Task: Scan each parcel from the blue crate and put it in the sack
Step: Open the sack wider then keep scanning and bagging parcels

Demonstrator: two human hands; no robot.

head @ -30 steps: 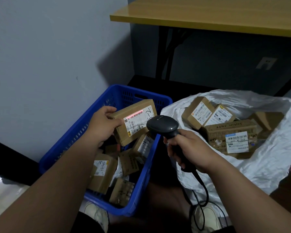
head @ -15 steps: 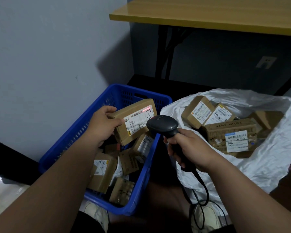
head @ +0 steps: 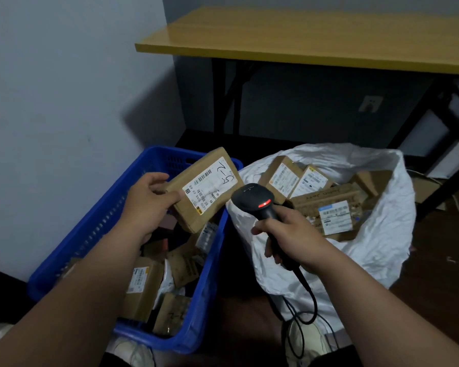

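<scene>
Left hand (head: 147, 205) pinches the held parcel (head: 206, 189) by its 8 o'clock end, above the blue crate (head: 96, 229). Right hand (head: 289, 237) wraps the scanner (head: 255, 201).

Risk: one-end hold may slip during transfer to the sack (head: 382, 250) at 3 o'clock.

Parcel's long axis runs 8 to 2 o'clock, label up.

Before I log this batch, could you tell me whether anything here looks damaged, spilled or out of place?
Nothing stands out: the left hand holds an intact parcel above the blue crate.
</scene>
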